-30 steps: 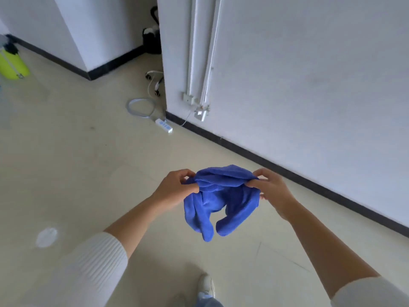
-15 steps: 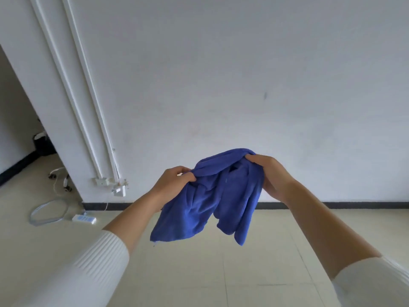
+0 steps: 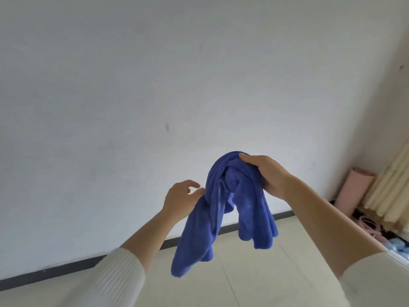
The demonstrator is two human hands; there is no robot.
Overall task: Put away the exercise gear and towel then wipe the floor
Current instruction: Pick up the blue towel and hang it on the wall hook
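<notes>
**Towel in hand, head view.** The right hand (image 3: 269,177), right of centre, closes its grip over the bunched top of the blue towel (image 3: 221,209). The towel hangs in two loose tails above the floor (image 3: 254,282), in front of the white wall (image 3: 132,85). The left hand (image 3: 180,199), just left of the towel, has a slack, part-open grip that holds nothing, and its thumb lies at the cloth's edge. A rolled pink mat (image 3: 354,189) stands at the right edge of the frame. The step in hand is probably gathering the towel for putting away. To do it well, the left hand should catch a hanging tail and lift it to the bunch. That way no end trails, and the cloth does not depend on one hold.
</notes>
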